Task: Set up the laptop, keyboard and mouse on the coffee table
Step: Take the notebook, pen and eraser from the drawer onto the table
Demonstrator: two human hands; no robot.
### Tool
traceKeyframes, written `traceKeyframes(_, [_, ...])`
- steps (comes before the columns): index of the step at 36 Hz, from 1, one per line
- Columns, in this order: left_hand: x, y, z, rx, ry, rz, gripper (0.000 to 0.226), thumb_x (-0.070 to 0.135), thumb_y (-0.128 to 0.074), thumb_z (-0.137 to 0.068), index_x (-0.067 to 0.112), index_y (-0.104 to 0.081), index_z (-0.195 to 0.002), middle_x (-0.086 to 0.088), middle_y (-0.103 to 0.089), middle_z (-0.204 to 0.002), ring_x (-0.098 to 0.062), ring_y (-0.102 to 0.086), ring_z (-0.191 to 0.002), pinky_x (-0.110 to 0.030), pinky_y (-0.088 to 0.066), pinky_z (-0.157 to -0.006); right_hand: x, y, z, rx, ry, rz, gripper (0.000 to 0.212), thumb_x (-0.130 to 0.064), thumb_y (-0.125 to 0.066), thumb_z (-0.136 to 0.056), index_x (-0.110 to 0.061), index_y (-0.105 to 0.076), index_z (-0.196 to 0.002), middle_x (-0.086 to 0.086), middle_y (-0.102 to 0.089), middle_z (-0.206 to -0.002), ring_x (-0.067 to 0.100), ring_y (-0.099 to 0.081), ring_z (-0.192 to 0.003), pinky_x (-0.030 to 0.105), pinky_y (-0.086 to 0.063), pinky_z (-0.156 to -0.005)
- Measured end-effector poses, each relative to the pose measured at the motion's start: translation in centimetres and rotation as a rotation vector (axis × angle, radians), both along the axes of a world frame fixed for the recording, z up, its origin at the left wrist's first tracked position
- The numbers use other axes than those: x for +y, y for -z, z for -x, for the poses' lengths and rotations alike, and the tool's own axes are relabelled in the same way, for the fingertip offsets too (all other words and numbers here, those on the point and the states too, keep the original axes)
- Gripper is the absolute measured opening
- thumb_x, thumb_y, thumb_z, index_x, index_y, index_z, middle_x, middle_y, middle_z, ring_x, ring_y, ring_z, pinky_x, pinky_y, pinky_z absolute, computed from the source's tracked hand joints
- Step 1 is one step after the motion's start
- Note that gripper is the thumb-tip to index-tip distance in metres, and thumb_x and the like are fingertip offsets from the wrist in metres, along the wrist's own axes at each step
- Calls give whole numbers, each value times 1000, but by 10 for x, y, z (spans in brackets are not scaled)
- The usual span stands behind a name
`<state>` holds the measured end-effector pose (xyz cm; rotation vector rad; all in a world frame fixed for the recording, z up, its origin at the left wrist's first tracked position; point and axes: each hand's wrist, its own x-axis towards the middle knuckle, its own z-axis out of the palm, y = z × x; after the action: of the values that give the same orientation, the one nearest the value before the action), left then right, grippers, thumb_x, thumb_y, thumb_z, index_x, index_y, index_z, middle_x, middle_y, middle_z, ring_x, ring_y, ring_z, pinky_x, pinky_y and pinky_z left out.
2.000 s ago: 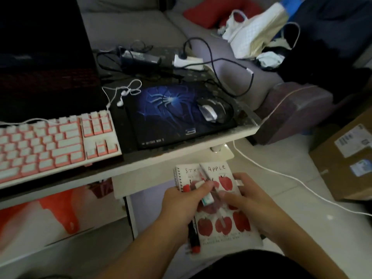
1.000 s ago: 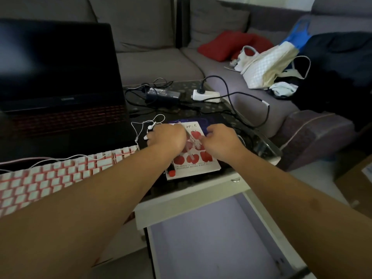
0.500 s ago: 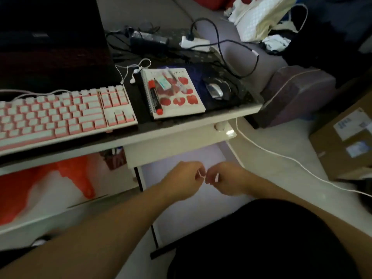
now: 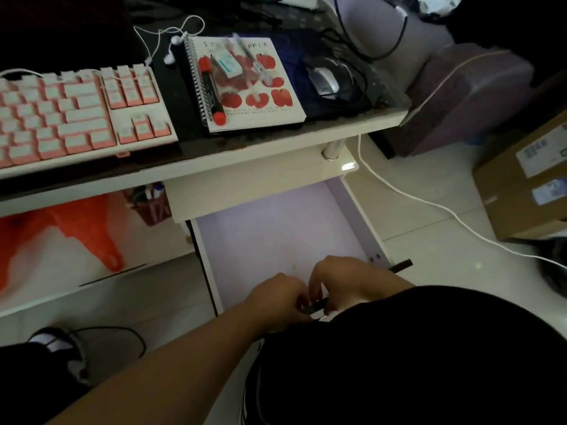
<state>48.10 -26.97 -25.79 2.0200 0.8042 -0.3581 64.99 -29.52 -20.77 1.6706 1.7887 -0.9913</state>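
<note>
The pink-and-white keyboard (image 4: 76, 111) lies at the left of the coffee table (image 4: 245, 148), in front of the dark laptop (image 4: 61, 26). The mouse (image 4: 325, 78) sits on a dark mouse pad (image 4: 294, 47) at the table's right end. Between them lies an apple-print spiral notebook (image 4: 245, 84) with a red-capped marker and small items on top. Below the table a white drawer (image 4: 276, 237) stands pulled out. My left hand (image 4: 279, 294) and my right hand (image 4: 343, 280) meet at its near front edge, fingers curled over the dark drawer handle (image 4: 402, 266).
White earphones (image 4: 171, 41) lie behind the notebook. A white cable (image 4: 429, 204) runs across the tiled floor toward a cardboard box (image 4: 527, 185). An orange plastic thing (image 4: 76, 228) and a pen holder (image 4: 150, 204) sit on the shelf under the table. A purple cushion (image 4: 460, 96) is at right.
Both hands have come down from just above the drawer onto its near front edge and closed on the dark handle. The view has tilted further down.
</note>
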Motion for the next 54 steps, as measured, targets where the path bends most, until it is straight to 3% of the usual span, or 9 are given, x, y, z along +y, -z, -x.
traceKeyframes(6, [31, -6, 0, 29, -64, -265, 11, 24, -69, -90, 18, -77, -95, -5, -71, -91, -25, -67, -83, -33, -54, -67, 25, 9, 2, -98, -34, -238, 17, -29, -75, -90, -36, -79, -105, -8, -66, -106, 20, -64, -95, 31, -51, -70])
traceKeyframes(13, [78, -11, 14, 37, -128, -601, 33, -3, -57, -91, 12, -59, -120, -9, -58, -121, -29, -60, -108, -35, -45, -76, 66, 20, 12, -220, 18, -636, 19, -21, -62, -97, -19, -53, -114, 1, -65, -87, 23, -60, -70, 31, -45, -56])
traceKeyframes(22, [111, -5, 43, 109, -245, -575, 45, 14, -59, -94, 14, -55, -139, -7, -61, -135, -27, -61, -119, -40, -54, -98, 103, 31, 26, 111, 360, -574, 53, -9, -64, -87, -11, -55, -139, 10, -64, -132, 30, -60, -122, 37, -55, -94])
traceKeyframes(28, [109, -27, 46, 96, -241, -552, 46, 15, -58, -97, 16, -52, -142, -5, -57, -139, -24, -57, -125, -38, -51, -103, 98, 15, 33, 133, 375, -546, 61, -5, -61, -86, -14, -53, -146, 6, -60, -140, 27, -57, -128, 35, -52, -103])
traceKeyframes(39, [112, -150, 59, -205, -446, -517, 8, 26, -63, -95, 28, -68, -101, 8, -70, -94, -12, -66, -86, -39, -62, -79, 92, -126, 51, 179, 424, -531, 33, 5, -61, -86, -23, -70, -70, -4, -72, -82, 14, -70, -81, 29, -60, -73])
traceKeyframes(44, [120, -205, 65, -395, -655, -436, 6, 24, -66, -97, 27, -67, -101, 8, -70, -88, -9, -69, -78, -33, -62, -71, 98, -198, 66, 324, 657, -718, 37, 12, -49, -78, -14, -68, -60, 5, -74, -73, 20, -72, -61, 20, -48, -49])
traceKeyframes(48, [145, -236, 57, -449, -909, -373, 16, 27, -65, -93, 21, -60, -107, 3, -67, -103, -14, -67, -86, -27, -53, -64, 132, -223, 72, 356, 813, -863, 21, -3, -56, -84, -18, -70, -83, 3, -73, -93, 21, -70, -88, 25, -43, -56])
traceKeyframes(51, [165, -241, 44, -343, -1019, -262, 55, 41, -57, -81, 9, -56, -126, -15, -61, -123, -34, -68, -102, -48, -60, -86, 162, -220, 77, 272, 834, -765, 35, -27, -60, -87, -11, -62, -119, 13, -67, -119, 32, -63, -111, 35, -51, -85])
traceKeyframes(54, [174, -241, 29, -155, -1056, -164, 66, 34, -61, -93, 2, -41, -146, -20, -45, -147, -38, -49, -132, -44, -44, -110, 184, -201, 83, 181, 894, -673, 57, -40, -54, -95, -5, -49, -139, 21, -57, -140, 41, -53, -131, 46, -44, -110])
